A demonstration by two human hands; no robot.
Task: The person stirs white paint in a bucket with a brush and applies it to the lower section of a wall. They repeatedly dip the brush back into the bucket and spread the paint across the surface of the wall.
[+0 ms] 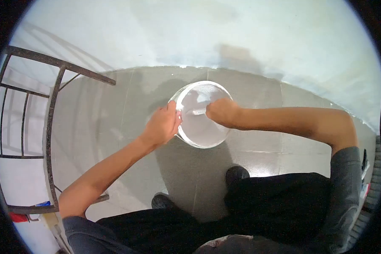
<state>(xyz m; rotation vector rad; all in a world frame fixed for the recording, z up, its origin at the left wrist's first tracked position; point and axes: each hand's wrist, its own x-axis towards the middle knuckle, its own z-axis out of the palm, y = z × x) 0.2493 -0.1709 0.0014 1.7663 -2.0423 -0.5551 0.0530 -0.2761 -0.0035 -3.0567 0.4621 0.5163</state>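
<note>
A round white bucket [204,146] stands on the floor in front of me, with a pale, whitish material inside. My left hand [162,123] grips its left rim, thumb and fingers closed over the edge. Over the bucket's opening, my right hand [223,112] is closed in a fist around a short white tool [198,111], whose end sticks out to the left of the fingers. The rest of that tool is hidden by the hand, so its kind cannot be made out. Whether it touches the material below is unclear.
A dark metal frame [51,122] with bars stands at the left. Grey floor tiles [262,144] reach the white wall [283,38] behind the bucket. My shoes [237,174] are close to the bucket's near side. Red and blue items [42,204] lie at lower left.
</note>
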